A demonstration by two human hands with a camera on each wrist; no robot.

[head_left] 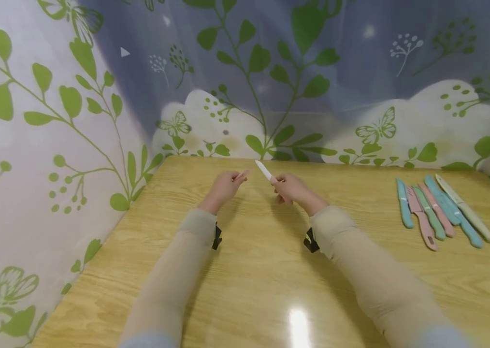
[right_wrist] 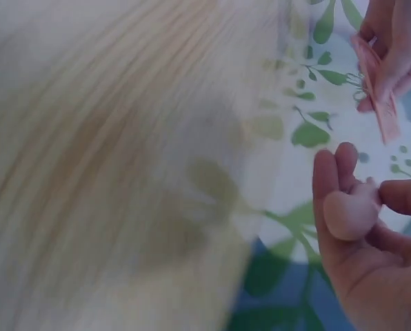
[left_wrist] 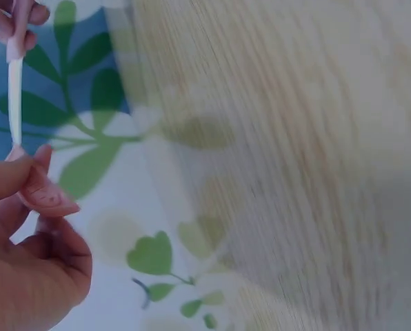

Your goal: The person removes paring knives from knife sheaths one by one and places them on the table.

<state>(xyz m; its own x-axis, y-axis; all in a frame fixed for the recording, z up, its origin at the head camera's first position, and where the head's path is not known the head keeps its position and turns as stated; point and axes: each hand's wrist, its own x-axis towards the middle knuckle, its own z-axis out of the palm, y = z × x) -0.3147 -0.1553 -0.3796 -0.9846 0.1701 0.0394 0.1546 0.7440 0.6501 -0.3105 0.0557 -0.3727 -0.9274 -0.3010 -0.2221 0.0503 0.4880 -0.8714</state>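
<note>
Close to the table's far edge, my left hand (head_left: 226, 185) pinches a flat pink blade sheath (left_wrist: 48, 191) between thumb and fingers. Across from it, my right hand (head_left: 292, 188) grips a small knife with a pink handle (left_wrist: 19, 27) and a white blade (head_left: 264, 170). The blade points up and to the left, towards the sheath. In the left wrist view its tip overlaps the sheath's upper end, while the head view has a gap between them. The rounded handle end (right_wrist: 352, 214) shows among my right fingers in the right wrist view; the blade is hidden there.
On the right side of the wooden table (head_left: 253, 270) several knives lie side by side, among them a blue knife (head_left: 405, 208), a pink slotted knife (head_left: 425, 229), a green knife (head_left: 433, 220) and a cream knife (head_left: 468, 212). Leaf-patterned fabric (head_left: 245, 121) stands behind and at the left.
</note>
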